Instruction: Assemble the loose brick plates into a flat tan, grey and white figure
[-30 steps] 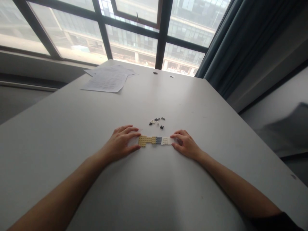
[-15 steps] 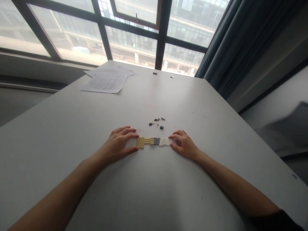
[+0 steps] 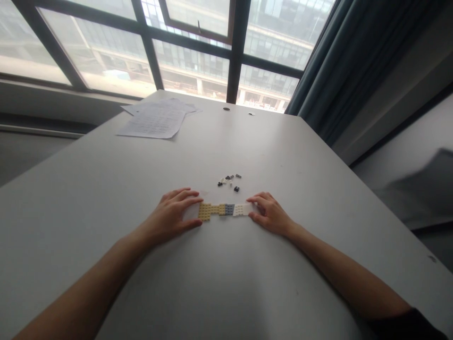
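A row of flat studded plates lies on the white table between my two hands. Its left part is made of yellow plates (image 3: 205, 211), the middle is a grey-blue plate (image 3: 230, 209), and the right part is made of white plates (image 3: 239, 209). My left hand (image 3: 175, 210) rests at the yellow end, thumb and fingers apart around a white piece there. At the white end, my right hand (image 3: 266, 211) has its thumb and index finger on the two edges of the last plate. Small black, grey and white pieces (image 3: 230, 178) lie loose just beyond the row.
Printed paper sheets (image 3: 155, 120) lie at the table's far left. Two small round fittings sit near the far edge of the table (image 3: 283, 141). Behind it stand a window and a dark curtain (image 3: 329, 61) on the right.
The view has shifted very slightly. Both hands and the row of plates stay in nearly the same place.
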A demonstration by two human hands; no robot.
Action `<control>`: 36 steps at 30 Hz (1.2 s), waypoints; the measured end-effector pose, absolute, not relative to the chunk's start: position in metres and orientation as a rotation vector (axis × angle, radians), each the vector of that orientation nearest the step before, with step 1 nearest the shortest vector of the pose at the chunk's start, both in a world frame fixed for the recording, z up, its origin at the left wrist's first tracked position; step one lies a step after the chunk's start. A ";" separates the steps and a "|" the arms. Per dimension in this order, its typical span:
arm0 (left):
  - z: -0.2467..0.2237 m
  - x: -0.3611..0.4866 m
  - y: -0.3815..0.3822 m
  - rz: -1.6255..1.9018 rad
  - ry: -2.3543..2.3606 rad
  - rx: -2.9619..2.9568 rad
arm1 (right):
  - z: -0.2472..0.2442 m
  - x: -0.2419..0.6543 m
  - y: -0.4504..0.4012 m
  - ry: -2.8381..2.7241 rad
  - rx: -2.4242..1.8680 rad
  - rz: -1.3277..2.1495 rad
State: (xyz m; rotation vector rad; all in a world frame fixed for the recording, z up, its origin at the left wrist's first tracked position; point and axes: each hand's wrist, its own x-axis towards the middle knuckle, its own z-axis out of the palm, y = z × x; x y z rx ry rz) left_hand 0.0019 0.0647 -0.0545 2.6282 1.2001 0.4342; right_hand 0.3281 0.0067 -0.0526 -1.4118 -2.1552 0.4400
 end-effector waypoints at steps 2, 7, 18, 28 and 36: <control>-0.052 0.003 0.065 0.455 1.191 2.610 | -0.053 0.329 0.013 -2.125 -1.417 0.476; -0.041 0.010 0.073 0.590 1.222 2.529 | -0.053 0.322 0.048 -1.993 -1.536 0.464; -0.056 0.026 0.101 1.002 1.397 2.288 | -0.051 0.308 0.127 -2.203 -1.527 0.285; -0.058 0.028 0.096 1.004 1.410 2.379 | -0.056 0.316 0.117 -2.205 -1.411 0.307; -0.050 0.046 0.104 0.890 1.380 2.437 | -0.059 0.327 0.108 -1.923 -1.495 0.400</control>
